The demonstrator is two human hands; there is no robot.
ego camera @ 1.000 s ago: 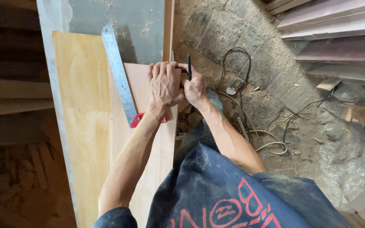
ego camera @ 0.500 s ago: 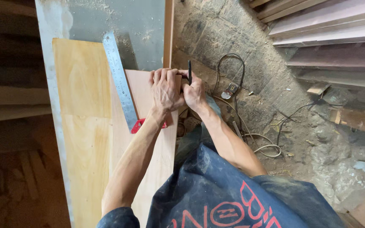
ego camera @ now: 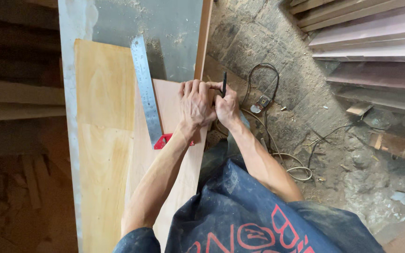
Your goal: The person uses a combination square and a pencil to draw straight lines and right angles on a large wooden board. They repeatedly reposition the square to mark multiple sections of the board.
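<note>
The left hand (ego camera: 195, 105) presses flat on the thin pinkish plywood sheet (ego camera: 174, 154) on the desk (ego camera: 174, 28). At its three o'clock, the right hand (ego camera: 226, 107) pinches a dark pencil (ego camera: 224, 84). The sheet looks light, stiff, best steadied near its edge.

The left hand (ego camera: 195, 105) presses flat on a pinkish plywood sheet (ego camera: 174, 154) at its right edge; the right hand (ego camera: 227, 107), touching it, grips a dark pencil (ego camera: 224, 84) upright; a steel square (ego camera: 145, 91) with a red handle lies just beside, over a yellow board (ego camera: 104, 93) on the grey surface (ego camera: 174, 28); cables (ego camera: 263, 79) trail on the dusty floor.
</note>
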